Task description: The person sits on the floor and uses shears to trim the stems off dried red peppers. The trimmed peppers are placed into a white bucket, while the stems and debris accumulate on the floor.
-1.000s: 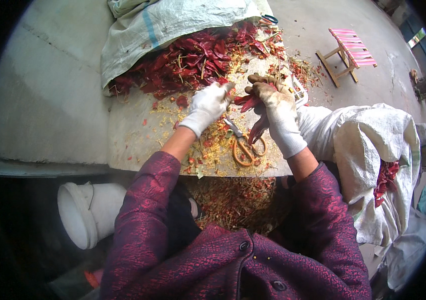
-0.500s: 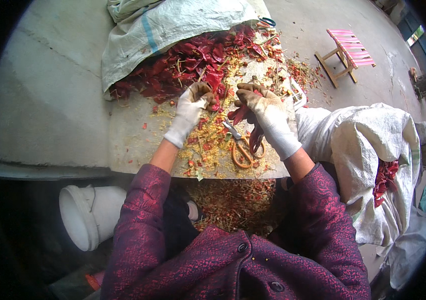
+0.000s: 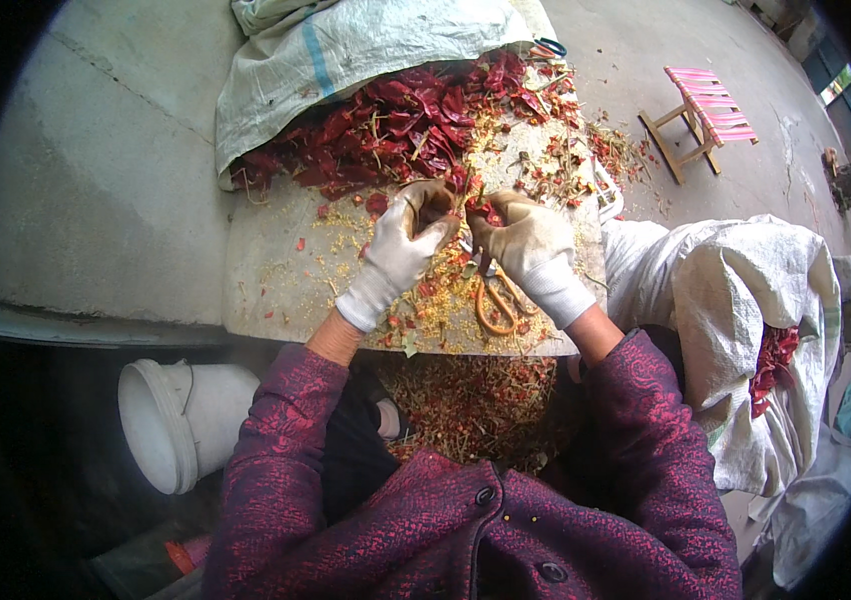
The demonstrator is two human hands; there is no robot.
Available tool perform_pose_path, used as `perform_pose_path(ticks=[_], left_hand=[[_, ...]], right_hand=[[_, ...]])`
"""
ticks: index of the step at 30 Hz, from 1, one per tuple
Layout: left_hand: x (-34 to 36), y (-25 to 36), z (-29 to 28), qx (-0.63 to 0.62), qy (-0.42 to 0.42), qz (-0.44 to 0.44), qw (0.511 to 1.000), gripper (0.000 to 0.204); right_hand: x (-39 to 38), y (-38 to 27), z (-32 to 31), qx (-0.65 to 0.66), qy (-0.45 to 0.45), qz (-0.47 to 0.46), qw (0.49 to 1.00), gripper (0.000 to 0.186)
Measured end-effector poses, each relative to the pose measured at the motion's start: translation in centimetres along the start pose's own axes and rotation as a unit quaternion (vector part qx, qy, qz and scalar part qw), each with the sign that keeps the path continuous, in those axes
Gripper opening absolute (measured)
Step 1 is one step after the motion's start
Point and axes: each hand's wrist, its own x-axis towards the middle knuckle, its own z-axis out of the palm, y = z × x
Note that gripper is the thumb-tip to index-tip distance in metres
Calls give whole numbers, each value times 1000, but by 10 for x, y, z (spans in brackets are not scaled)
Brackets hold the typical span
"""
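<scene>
On a pale board (image 3: 276,290) lies a heap of dried red chili pods (image 3: 406,115) with stalks and yellow seeds. My left hand (image 3: 406,240), in a white glove with stained fingertips, is curled at the near edge of the heap, pinching a piece of red chili. Just to its right my right hand (image 3: 526,240), in a similar stained glove, is closed on red chili (image 3: 484,212), close to the left fingertips. Orange-handled scissors (image 3: 496,310) lie under and just below my hands on scattered seeds.
A white woven sack (image 3: 346,40) covers the back of the heap. Another sack (image 3: 726,300) holding chilies stands right. A pink slatted stool (image 3: 706,105) stands on the concrete floor beyond. A white bucket (image 3: 161,425) sits low left, and debris (image 3: 466,410) lies below the board.
My left hand has shifted left, then back toward the middle. My right hand has moved down and inward, closing up beside the left; the long pods dangling from it are now hidden.
</scene>
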Motion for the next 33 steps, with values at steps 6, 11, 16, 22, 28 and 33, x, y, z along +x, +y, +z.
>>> perform_pose_path(ticks=[6,11,16,22,28,33], left_hand=[[-8,16,17,171,50,159,971,21],[-4,8,12,-249,36,-110,962,11],[-1,-4,5,-438,62,-167,881,9],[29,-11,-52,520,16,-83,850,24],[46,-58,-22,585,-101,-64,802,47],[57,-89,2,678,-77,160,713,36]], right_hand=[[-4,-3,4,-83,-3,-99,992,9],[-9,-9,2,5,29,-108,994,17],[-10,-14,6,109,6,-43,993,28],[4,-9,-17,450,-8,152,880,34],[11,-12,-35,423,25,235,875,39],[11,-10,-33,441,-12,252,861,42]])
